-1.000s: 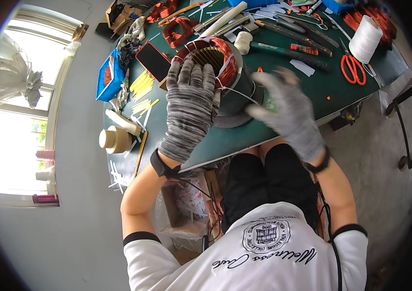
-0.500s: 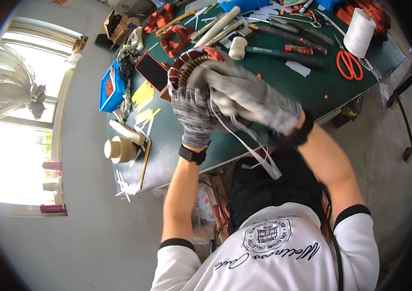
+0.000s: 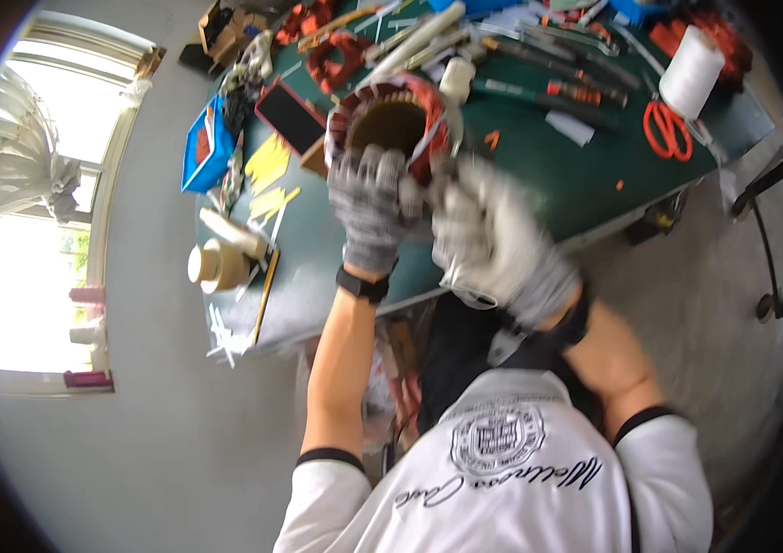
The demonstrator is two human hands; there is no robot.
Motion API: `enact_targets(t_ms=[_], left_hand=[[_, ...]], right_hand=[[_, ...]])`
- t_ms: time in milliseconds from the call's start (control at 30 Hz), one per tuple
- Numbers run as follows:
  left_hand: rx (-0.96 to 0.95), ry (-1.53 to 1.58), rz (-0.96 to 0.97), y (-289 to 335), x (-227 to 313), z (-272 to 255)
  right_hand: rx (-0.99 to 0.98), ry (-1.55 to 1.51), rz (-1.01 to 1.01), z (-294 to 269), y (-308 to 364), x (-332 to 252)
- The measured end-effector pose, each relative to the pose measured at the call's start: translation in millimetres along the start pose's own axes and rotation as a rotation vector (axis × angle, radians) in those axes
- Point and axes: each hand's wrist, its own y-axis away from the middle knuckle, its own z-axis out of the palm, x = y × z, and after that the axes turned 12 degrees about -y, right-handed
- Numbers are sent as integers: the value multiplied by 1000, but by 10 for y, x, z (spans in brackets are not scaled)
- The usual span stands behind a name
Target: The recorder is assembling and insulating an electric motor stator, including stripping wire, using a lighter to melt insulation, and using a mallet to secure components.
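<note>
stator (image 3: pixel 391 120), copper-wound, seen in head view: on the desk (image 3: pixel 304 244) near its front edge, open bore toward the camera, reddish windings around the rim. the person's left hand (image 3: pixel 371 195), in a grey knitted glove, lies at the near side of it; grip grasping the near rim, fingers bent over the edge. right hand (image 3: pixel 493 230), gloved likewise with a pale palm side, is just right of the stator; grip clenched on white cord (image 3: pixel 476 297), a loop of which shows at the lower edge of the fist. fingertips of the right hand blurred; exact hold on the cord not readable.

left of the stator: phone (image 3: pixel 290 116) in a red case, yellow strips (image 3: pixel 268 162), blue tray (image 3: pixel 208 146). nearer the person on that side: tape rolls (image 3: pixel 219 265), wooden stick (image 3: pixel 267 295), white strips (image 3: pixel 224 337). beyond the stator: copper coil (image 3: pixel 336 61). to its right: white-headed mallet (image 3: pixel 457 81), then red-handled scissors (image 3: pixel 668 131) beside a thread cone (image 3: pixel 692 74).
</note>
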Motion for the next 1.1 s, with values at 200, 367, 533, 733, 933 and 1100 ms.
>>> enact_targets(t_ms=[200, 367, 533, 733, 933, 1100], left_hand=[[15, 63, -15, 8, -173, -32], [-22, 313, -6, -179, -104, -238], [-192, 368, -104, -212, -95, -283], [-333, 280, -67, -320, -121, -405], [-615, 385, -202, -501, -69, -528], [-541, 232, 220, -506, -274, -441]], right_hand=[[-186, 446, 179, -85, -201, -205], [-310, 1138, -234, 299, -280, -546], [-269, 1944, -138, 670, -293, -1064], [-80, 2238, -1169, -14, 164, -724], [-9, 2357, -1214, -187, -111, -172], [-239, 2097, -1495, -272, -404, -184]])
